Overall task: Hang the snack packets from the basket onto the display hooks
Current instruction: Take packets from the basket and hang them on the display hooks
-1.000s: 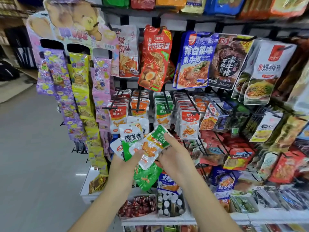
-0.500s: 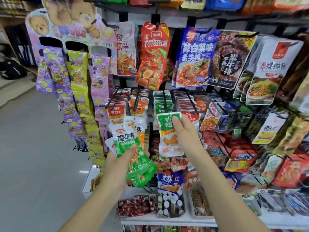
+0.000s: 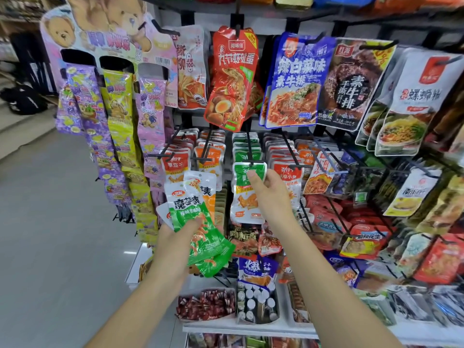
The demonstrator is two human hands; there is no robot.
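Snack packet [image 3: 247, 199], green and white: top edge at the front tip of the display hook [image 3: 249, 149]; whether it is threaded on cannot be told. Right hand [image 3: 270, 190] pinches the packet's top. Left hand [image 3: 173, 237], below-left of the hook, grips a fanned bundle of packets [image 3: 193, 209].
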